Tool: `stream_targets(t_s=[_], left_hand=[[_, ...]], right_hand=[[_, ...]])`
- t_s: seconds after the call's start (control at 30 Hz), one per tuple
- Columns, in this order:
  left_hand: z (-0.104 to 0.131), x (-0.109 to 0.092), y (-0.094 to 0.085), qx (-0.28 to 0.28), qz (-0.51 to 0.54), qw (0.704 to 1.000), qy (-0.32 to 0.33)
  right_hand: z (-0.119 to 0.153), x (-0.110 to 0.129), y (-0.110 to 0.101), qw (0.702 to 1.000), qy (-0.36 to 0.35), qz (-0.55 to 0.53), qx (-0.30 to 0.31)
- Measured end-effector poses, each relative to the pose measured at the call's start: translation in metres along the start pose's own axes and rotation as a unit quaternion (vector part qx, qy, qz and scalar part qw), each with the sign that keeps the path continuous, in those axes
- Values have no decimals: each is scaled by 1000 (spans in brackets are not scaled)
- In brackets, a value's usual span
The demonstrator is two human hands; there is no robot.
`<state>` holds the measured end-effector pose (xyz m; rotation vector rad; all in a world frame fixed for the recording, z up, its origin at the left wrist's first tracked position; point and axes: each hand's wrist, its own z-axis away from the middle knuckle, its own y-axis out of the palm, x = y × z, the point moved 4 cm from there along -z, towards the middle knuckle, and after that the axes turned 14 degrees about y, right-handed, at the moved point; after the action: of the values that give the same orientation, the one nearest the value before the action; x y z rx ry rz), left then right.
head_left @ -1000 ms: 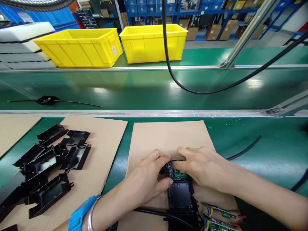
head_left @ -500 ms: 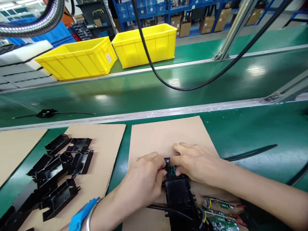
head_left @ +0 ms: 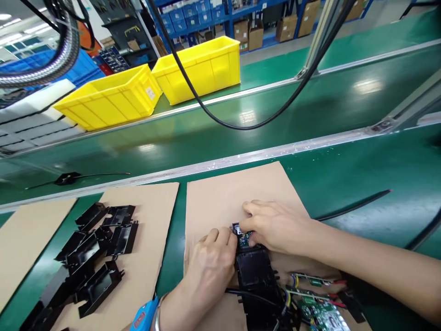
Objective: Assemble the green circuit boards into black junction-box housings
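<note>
A small green circuit board (head_left: 244, 238) sits at the far end of a row of black plastic housings (head_left: 255, 272); it appears to lie inside one of them. The fingers of my left hand (head_left: 214, 258) are curled against the left side of that far housing, their tips partly hidden. From the right, my right hand (head_left: 277, 226) pinches the board's right edge between thumb and fingers. Close to my left wrist, a black cable (head_left: 250, 294) crosses the nearer housing. Several more circuit boards with wires (head_left: 325, 312) lie at the lower right.
Several open black housings (head_left: 87, 250) are scattered on a cardboard sheet (head_left: 156, 207) at left. Another cardboard sheet (head_left: 230, 193) lies under my hands. Beyond the metal rail stand two yellow bins (head_left: 203, 69). A black cable (head_left: 241, 126) hangs across the view.
The view has tilted and shifted slightly. My left hand has rolled over, its knuckles now up and its thumb out of sight. My right hand stays at the board.
</note>
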<state>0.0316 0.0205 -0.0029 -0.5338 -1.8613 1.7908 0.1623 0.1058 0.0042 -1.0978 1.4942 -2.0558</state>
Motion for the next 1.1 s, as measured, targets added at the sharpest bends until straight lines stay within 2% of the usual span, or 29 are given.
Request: stream_targets(t_s=[0.1, 0.2, 0.27, 0.4, 0.53, 0.6, 0.67, 0.73, 0.8, 0.87, 0.93, 1.0, 1.1], left_hand=[[0, 3, 0, 22, 22, 999, -12], [2, 7, -2, 13, 45, 999, -22], [4, 8, -2, -6, 53, 998, -19], [8, 16, 4, -43, 101, 994, 3], [10, 32, 13, -117, 249, 961, -3], [10, 38, 16, -130, 299, 945, -19], [9, 40, 14, -113, 314, 942, -29], [10, 39, 6, -96, 311, 945, -35], [11, 38, -6, -102, 298, 948, -33], [10, 32, -19, -109, 294, 950, 7], [6, 23, -26, -89, 297, 947, 83], [1, 14, -25, -52, 288, 943, 158], [-5, 10, -15, -21, 247, 948, 198]], right_hand=[[-4, 5, -7, 1000, 1, 2, 20], [-18, 16, -17, 1000, 0, -3, 29], [-33, 22, -18, 997, 27, 13, 66], [-60, 26, -11, 978, 77, 61, 182], [-68, 23, -8, 974, 74, 54, 205], [-63, 20, -9, 977, 71, 43, 195], [-52, 14, -15, 984, 65, 13, 168], [-34, 7, -24, 990, 58, -52, 118], [-12, -2, -34, 989, 66, -119, 55], [9, -9, -38, 988, 83, -133, 13], [23, -11, -32, 990, 86, -107, 12], [27, -9, -22, 993, 78, -86, 30], [21, -5, -11, 993, 66, -85, 47]])
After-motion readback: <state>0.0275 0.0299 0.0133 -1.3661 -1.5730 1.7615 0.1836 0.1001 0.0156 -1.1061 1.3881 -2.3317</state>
